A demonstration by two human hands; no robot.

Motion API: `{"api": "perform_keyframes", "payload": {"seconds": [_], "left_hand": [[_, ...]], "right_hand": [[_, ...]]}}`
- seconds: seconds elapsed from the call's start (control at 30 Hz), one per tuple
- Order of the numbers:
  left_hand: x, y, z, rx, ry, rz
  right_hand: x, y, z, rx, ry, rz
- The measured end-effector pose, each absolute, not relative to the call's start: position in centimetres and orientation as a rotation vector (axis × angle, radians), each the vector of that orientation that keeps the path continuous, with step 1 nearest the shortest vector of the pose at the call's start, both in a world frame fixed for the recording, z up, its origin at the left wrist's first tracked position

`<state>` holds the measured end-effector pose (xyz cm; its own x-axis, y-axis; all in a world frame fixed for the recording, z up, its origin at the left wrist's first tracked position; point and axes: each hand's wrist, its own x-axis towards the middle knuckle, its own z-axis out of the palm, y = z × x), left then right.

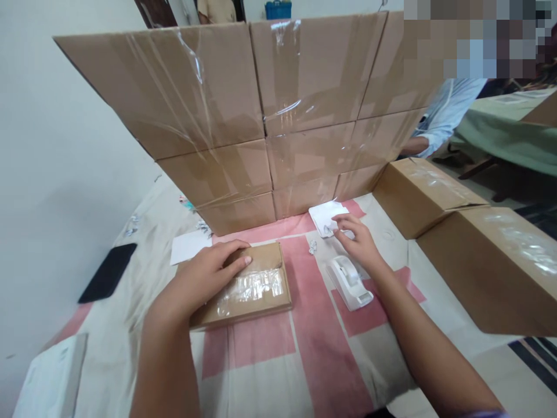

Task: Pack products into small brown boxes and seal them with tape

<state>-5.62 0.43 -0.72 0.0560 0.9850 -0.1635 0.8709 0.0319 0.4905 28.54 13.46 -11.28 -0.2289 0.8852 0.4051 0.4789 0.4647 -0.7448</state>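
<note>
My left hand [217,270] rests on top of a small flat cardboard box [256,290], thumb and fingers apart. Clear tape covers part of the box's upper face. At the right, my right hand [357,241] hovers at a small stack of white paper [322,219], its fingers parted and slightly bent over the near edge. Whether the fingertips touch the paper I cannot tell. A white tape dispenser [349,283] lies on the cloth just below my right hand. Between the paper and the box sits a small crumpled clear scrap [313,248].
A tall wall of taped cardboard boxes [308,110] stands behind. Two larger boxes [491,255] are at the right. Another white sheet [185,247], a dark flat object [108,271] and a white case [52,377] lie leftward. A person's blue sleeve [450,116] shows behind the wall.
</note>
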Motion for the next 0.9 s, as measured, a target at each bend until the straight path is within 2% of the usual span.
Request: {"api": "perform_keyframes", "payload": {"seconds": [0.2, 0.37, 0.5, 0.7, 0.9], "left_hand": [[-1.6, -0.6, 0.7, 2.287, 1.913, 0.546], [3.2, -1.0, 0.1, 2.554, 1.695, 0.711], [4.6, -0.6, -1.2, 2.549, 1.698, 0.78], [4.4, 0.0, -1.9, 2.54, 1.661, 0.731], [4.6, -0.1, -1.9, 2.583, 1.661, 0.709]], "right_hand": [[25.9, 8.8, -8.6, -0.801, -1.622, 1.021], [24.6, 6.8, -7.7, -0.669, -1.715, 0.969], [24.1, 6.1, -8.0, -0.605, -1.703, 1.027], [23.4, 5.3, -8.8, -0.618, -1.658, 1.029], [22.6, 4.9, -8.8, -0.718, -1.468, 1.251]]}}
